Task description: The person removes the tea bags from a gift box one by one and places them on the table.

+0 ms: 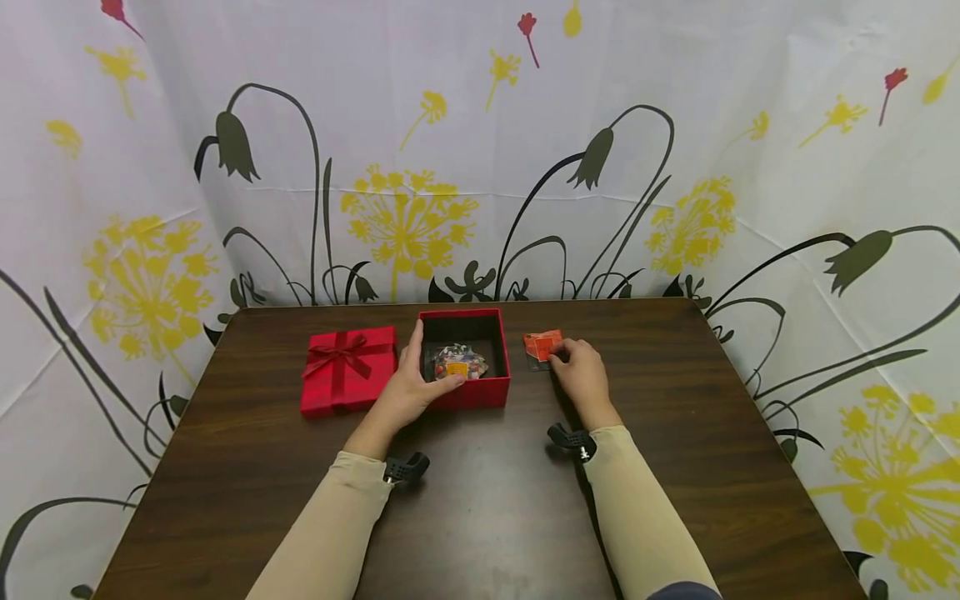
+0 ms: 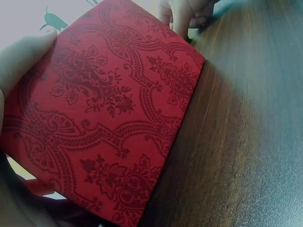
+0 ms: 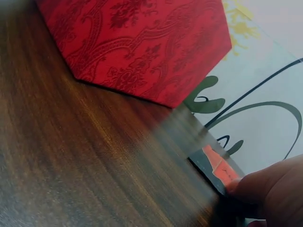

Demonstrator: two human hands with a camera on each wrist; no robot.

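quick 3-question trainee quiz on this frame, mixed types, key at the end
1. True or false: the lid with the bow sits on the open red box.
2. Which hand touches the orange packet? A left, B right, C neither.
3. What lies inside the box?

Key:
1. False; the lid lies on the table, left of the box.
2. B; the right hand fingers are on it, while the left hand grips the box's front-left corner.
3. A multicoloured packet.
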